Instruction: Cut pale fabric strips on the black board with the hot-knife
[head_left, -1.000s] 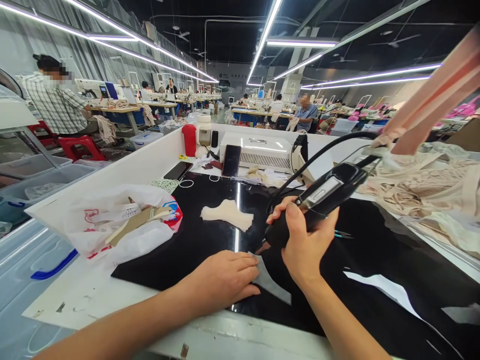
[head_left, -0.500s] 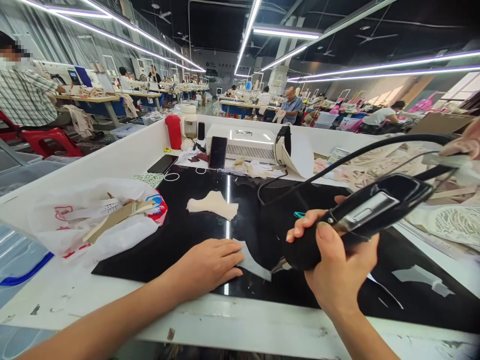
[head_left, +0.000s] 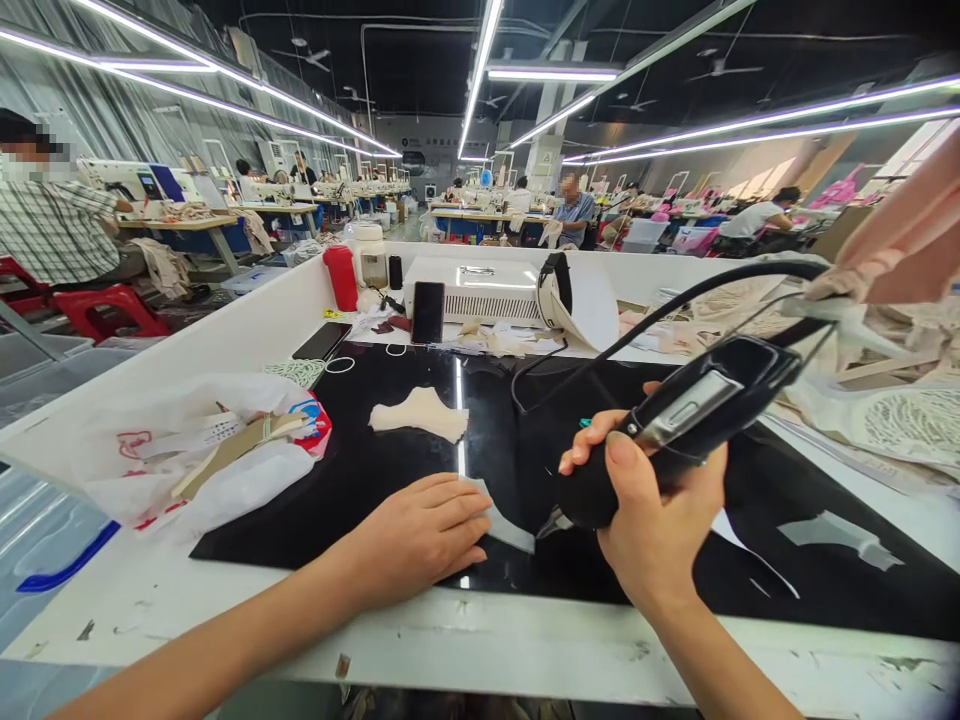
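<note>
My left hand (head_left: 427, 530) lies flat, palm down, with its fingers on a thin pale grey piece (head_left: 510, 527) on the black board (head_left: 300, 510). In my right hand (head_left: 656, 500) is a black corded hand tool (head_left: 694, 400) with a silver plate. Its pointed metal tip (head_left: 553, 523) is low over the board, close to the right end of the grey piece. A beige cut piece (head_left: 420, 414) rests farther back. Another pale piece (head_left: 840, 537) lies at the right, and a thin white curved strip (head_left: 757, 558) is partly behind my right hand.
A plastic bag (head_left: 217, 480) with scraps is at the left. A white metal box (head_left: 480, 290), a phone (head_left: 428, 312) and a red container (head_left: 341, 278) stand behind. Fabric piles (head_left: 892, 400) are at the right. The tool's black cable (head_left: 675, 300) arches overhead.
The view has shifted slightly. The tool and my right hand have moved a little left in the picture, and the tip remains near the grey piece. My left hand stays on that piece.
</note>
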